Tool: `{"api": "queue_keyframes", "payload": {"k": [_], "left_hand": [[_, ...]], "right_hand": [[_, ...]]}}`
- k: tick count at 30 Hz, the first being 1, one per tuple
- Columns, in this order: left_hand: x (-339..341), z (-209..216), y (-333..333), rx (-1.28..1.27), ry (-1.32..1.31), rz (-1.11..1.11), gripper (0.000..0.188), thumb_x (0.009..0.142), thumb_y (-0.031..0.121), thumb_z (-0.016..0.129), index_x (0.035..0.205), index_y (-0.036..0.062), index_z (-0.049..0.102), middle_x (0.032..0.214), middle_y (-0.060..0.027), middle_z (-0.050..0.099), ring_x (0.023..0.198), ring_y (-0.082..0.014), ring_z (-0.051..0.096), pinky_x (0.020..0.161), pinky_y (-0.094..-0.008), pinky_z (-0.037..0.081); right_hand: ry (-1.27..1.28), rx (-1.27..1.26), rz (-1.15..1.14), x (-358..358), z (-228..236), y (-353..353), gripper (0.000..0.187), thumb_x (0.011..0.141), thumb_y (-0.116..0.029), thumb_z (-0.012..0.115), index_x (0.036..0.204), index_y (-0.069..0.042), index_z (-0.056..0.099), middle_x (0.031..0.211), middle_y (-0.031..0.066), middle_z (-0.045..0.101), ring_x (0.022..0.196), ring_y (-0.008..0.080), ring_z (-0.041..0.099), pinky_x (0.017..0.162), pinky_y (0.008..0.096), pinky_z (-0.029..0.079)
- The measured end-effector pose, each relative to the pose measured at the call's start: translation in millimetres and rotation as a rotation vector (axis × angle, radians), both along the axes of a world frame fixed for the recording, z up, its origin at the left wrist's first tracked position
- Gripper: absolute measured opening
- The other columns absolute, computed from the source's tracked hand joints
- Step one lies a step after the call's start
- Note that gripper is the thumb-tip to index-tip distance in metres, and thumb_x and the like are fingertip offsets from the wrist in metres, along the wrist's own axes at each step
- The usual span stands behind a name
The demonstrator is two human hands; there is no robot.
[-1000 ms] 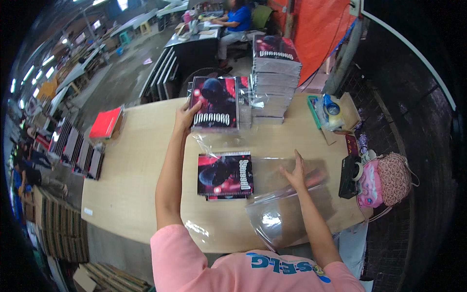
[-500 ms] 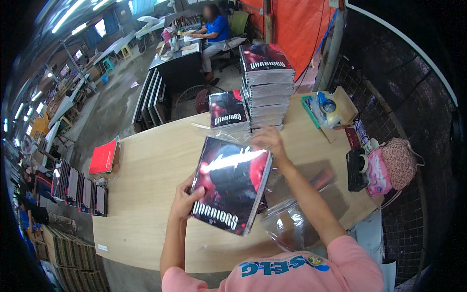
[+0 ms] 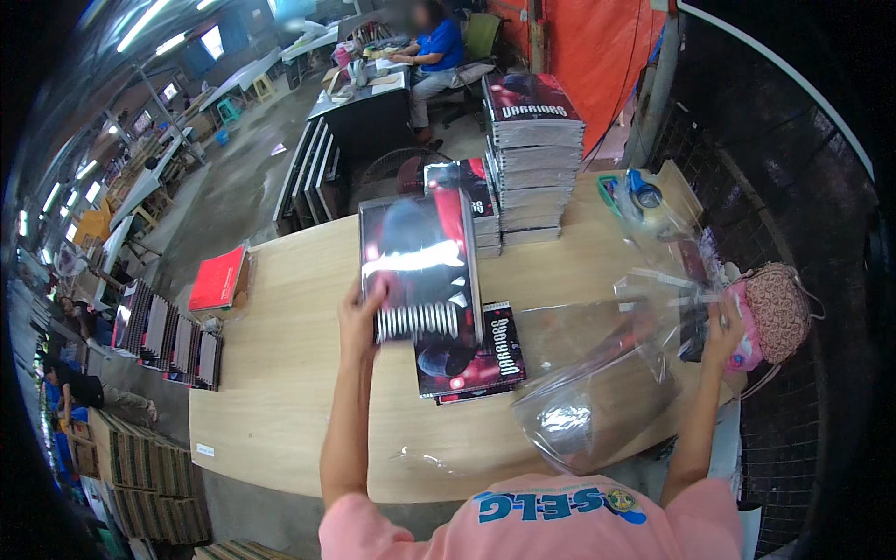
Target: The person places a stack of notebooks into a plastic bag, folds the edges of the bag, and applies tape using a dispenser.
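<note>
My left hand (image 3: 359,315) grips a spiral notebook (image 3: 417,266) by its left edge, thumb on the dark red-and-black cover. The notebook is raised above the table, glossy and slightly blurred by motion. Out at the table's right side, my right hand (image 3: 723,331) has its fingers closed on crumpled clear plastic film (image 3: 653,289). Below the raised notebook, another notebook (image 3: 471,350) of the same design lies turned sideways on at least one more. Clear plastic sleeves (image 3: 597,401) are spread to the right of it.
A tall stack of notebooks (image 3: 537,159) and a shorter stack (image 3: 462,187) stand at the far edge of the wooden table (image 3: 289,373). A red book (image 3: 217,278) lies at the left. A tape dispenser (image 3: 646,194) and a patterned pouch (image 3: 773,313) sit right. A person (image 3: 439,47) sits beyond.
My right hand has swung from the notebook's top out to the right with plastic film. The raised notebook has turned more upright and moved up, uncovering the notebook below.
</note>
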State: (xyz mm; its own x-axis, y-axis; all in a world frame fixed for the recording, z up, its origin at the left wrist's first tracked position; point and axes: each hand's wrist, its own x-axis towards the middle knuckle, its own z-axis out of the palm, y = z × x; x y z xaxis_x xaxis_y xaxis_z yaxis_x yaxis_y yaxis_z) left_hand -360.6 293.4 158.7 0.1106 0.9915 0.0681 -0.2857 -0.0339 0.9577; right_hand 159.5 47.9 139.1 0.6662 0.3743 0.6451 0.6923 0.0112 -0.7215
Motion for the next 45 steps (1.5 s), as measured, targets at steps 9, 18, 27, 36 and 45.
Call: {"api": "queue_keyframes", "payload": {"k": [9,18,27,36,45], "left_hand": [[41.2,-70.1,272.0,0.224,1.183,0.253,0.080,0.083,0.063,0.065,0.135,0.0029,0.055,0.124,-0.0292,0.060,0.118,-0.0406,0.056,0.105,-0.0457,0.041],[185.5,-8.5,-104.4,0.925,0.410,0.018,0.090,0.077,0.025,0.075,0.148,0.0001,0.025,0.149,-0.0223,0.035,0.142,-0.0377,0.028,0.116,-0.0485,0.023],[276.5,-50.6,-201.0,0.531,0.360,-0.305,0.030,0.088,0.015,0.067,0.117,0.0113,0.066,0.144,-0.0221,0.042,0.128,-0.0440,0.046,0.102,-0.0469,0.042],[331.9,-203.1,-201.9,0.402,1.505,-0.716,0.125,0.055,0.078,0.073,0.156,0.0305,0.017,0.162,-0.0215,0.004,0.142,-0.0589,0.002,0.098,-0.0842,0.010],[342.9,-204.5,-188.8,0.361,1.555,-0.441,0.096,0.073,0.081,0.054,0.152,0.0300,0.033,0.162,-0.0183,0.012,0.145,-0.0528,0.007,0.103,-0.0799,0.007]], "right_hand": [[0.207,-0.193,0.191,-7.6,-2.6,-91.5,0.020,0.087,-0.005,0.063,0.102,0.007,0.066,0.101,0.0092,0.066,0.092,0.0182,0.061,0.085,0.0293,0.047],[1.261,0.314,0.471,-14.8,-82.4,-62.9,0.021,0.094,-0.015,0.062,0.112,-0.005,0.063,0.099,0.0062,0.068,0.090,0.0211,0.065,0.079,0.0407,0.055],[1.655,0.735,0.472,-34.2,-185.8,-129.5,0.026,0.098,-0.024,0.055,0.115,-0.005,0.061,0.107,0.0085,0.068,0.101,0.0262,0.065,0.092,0.0469,0.054],[1.289,-0.908,0.715,-25.0,-123.3,-198.4,0.020,0.094,-0.017,0.062,0.101,0.000,0.067,0.099,0.0140,0.069,0.086,0.0227,0.069,0.077,0.0357,0.056],[-0.384,-1.003,0.716,4.2,-159.3,-80.8,0.075,0.086,-0.050,0.065,0.147,-0.014,0.039,0.150,0.0240,0.032,0.139,0.0455,0.027,0.107,0.0679,0.021]]}}
